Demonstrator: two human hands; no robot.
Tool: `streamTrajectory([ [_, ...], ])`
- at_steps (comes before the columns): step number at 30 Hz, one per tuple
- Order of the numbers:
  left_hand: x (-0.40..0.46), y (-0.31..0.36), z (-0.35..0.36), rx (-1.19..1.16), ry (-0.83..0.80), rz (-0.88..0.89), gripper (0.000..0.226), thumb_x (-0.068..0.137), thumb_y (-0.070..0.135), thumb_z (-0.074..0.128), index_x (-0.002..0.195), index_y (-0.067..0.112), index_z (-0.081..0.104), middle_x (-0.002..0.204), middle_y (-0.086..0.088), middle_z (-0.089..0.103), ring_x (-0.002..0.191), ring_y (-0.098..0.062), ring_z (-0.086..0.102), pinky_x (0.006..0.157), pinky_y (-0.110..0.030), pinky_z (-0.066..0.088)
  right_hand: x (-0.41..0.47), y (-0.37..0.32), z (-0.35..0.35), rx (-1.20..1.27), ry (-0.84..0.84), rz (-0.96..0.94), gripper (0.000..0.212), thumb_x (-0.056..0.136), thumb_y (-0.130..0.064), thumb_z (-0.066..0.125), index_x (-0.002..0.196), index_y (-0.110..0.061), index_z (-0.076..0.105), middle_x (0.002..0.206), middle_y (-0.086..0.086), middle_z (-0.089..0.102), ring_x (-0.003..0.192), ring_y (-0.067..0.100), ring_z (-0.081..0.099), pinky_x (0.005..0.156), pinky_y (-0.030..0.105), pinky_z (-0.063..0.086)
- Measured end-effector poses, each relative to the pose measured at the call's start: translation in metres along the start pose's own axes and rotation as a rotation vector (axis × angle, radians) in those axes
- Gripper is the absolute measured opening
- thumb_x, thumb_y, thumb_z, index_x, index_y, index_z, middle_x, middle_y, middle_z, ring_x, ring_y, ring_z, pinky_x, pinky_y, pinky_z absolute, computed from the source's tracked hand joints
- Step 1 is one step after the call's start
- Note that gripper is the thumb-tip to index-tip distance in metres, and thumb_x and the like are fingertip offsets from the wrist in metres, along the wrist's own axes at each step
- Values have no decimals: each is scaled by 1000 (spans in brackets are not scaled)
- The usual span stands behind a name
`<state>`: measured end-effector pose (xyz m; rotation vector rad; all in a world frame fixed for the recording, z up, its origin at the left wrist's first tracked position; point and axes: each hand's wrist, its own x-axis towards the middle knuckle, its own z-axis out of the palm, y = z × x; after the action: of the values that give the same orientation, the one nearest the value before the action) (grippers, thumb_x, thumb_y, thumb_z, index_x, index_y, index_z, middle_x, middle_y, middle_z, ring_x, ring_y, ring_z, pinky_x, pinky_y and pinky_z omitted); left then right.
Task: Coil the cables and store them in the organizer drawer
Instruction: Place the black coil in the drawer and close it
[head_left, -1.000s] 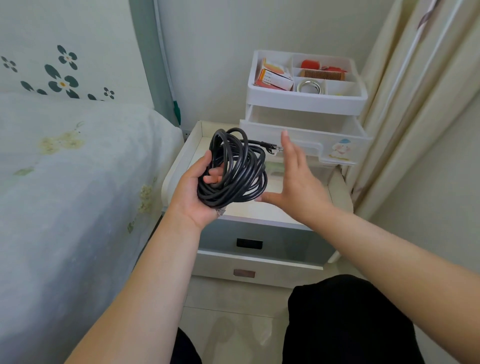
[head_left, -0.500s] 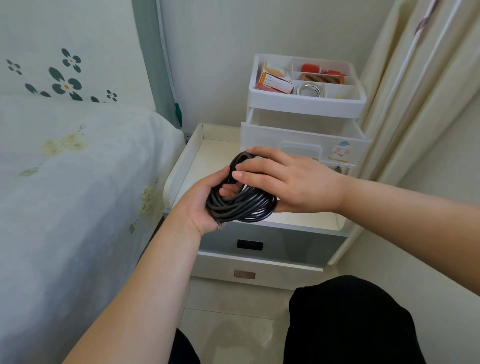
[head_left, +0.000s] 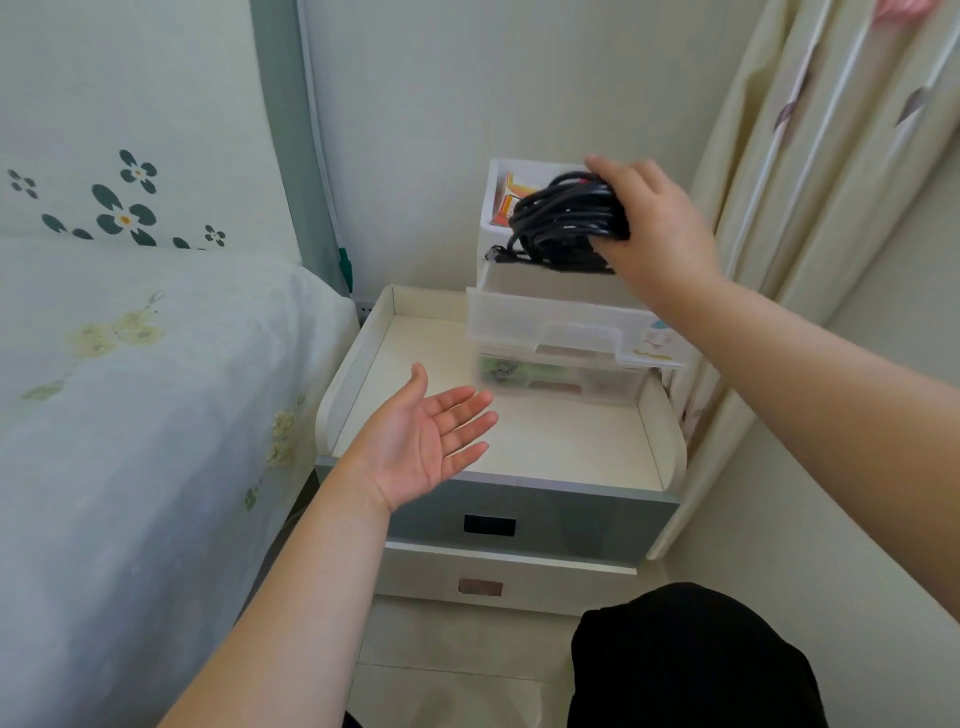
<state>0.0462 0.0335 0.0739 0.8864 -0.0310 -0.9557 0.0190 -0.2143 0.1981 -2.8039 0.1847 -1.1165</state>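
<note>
1. Bed (head_left: 130, 415) fills the left side: pale cover with faded yellow flowers, dark green flower print on the fabric behind it.
2. Curtain (head_left: 810, 156) hangs at right, cream with a few small leaf marks.
3. Bench (head_left: 519, 452): white bedside cabinet with a raised rim, wedged between bed and curtain. Two drawer fronts below, grey over white.
4. Organizer (head_left: 498, 332) sits at the back right of the bench top. Clear plastic, stacked levels; the middle drawer (head_left: 545, 325) is pulled out toward the camera. The open tray on top holds orange-and-white packets, partly hidden.
5. Right hand (head_left: 654, 228) is up over the organizer, back of the hand to the camera, fingers curled round the cable bundle.
6. Cable (head_left: 566, 218): black, coiled into a loose bundle, held in the air right above the pulled-out drawer and in front of the top tray. One plug end (head_left: 493, 254) hangs out at the lower left of the coil. Slight motion blur.
7. Left hand (head_left: 421, 441) is over the front left of the bench top, palm up, fingers straight and relaxed, holding nothing.
</note>
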Motion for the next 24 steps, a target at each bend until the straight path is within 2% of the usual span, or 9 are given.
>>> streamTrajectory([
  [3,3,-2,-1,4,-5,-7,53,95,55,38,115,10,59,103,-4,73,89,-20,72,64,-31,60,6,10,18,-79,-96,44,59,83,-34,64,138,-23,45,131,8,52,119,34,46,96,41,41],
  [6,8,-3,-2,18,7,-1,49,97,52,39,115,10,59,101,-4,73,86,-19,72,64,-30,59,7,15,31,-165,-259,60,79,76,-57,66,141,-23,38,133,9,47,123,32,41,96,44,41],
  [10,13,-4,-5,-2,61,9,42,97,46,43,110,11,61,91,-2,74,74,-15,72,59,-26,58,0,23,47,-342,-414,-15,95,75,-76,45,149,-24,18,140,12,39,132,32,30,91,46,45],
  [13,17,-5,-9,-21,107,33,36,97,42,46,107,11,61,86,-1,73,68,-13,70,56,-25,57,-3,29,52,-361,-435,-36,93,79,-77,31,151,-22,10,141,14,36,134,34,26,93,48,44],
  [16,20,-6,-10,-11,134,50,33,97,40,48,105,11,62,84,0,73,67,-13,70,55,-24,56,-6,32,56,-360,-394,-73,70,93,-60,23,151,-22,9,133,15,39,125,33,32,89,48,45],
  [18,21,-6,-9,2,148,57,33,97,40,49,106,11,62,84,0,73,67,-13,70,54,-24,56,-8,30,59,-340,-377,-75,64,97,-53,24,151,-23,10,130,14,40,122,32,33,85,46,47],
  [20,22,-7,-8,12,163,66,32,97,39,49,107,11,62,85,-1,73,67,-13,70,54,-24,56,-11,27,58,-310,-416,-91,70,94,-58,24,151,-22,10,134,11,38,127,30,30,87,46,47],
  [22,23,-7,-8,22,170,71,32,97,38,49,107,11,62,85,-1,73,68,-13,70,54,-24,56,-16,25,54,-305,-477,-124,85,87,-69,25,151,-17,4,142,10,33,133,29,26,92,47,45],
  [24,24,-8,-7,27,173,75,31,97,38,49,105,11,63,84,0,74,67,-13,70,54,-23,56,-22,26,50,-340,-505,-158,92,85,-71,30,151,-12,2,151,10,26,140,29,21,98,47,42],
])
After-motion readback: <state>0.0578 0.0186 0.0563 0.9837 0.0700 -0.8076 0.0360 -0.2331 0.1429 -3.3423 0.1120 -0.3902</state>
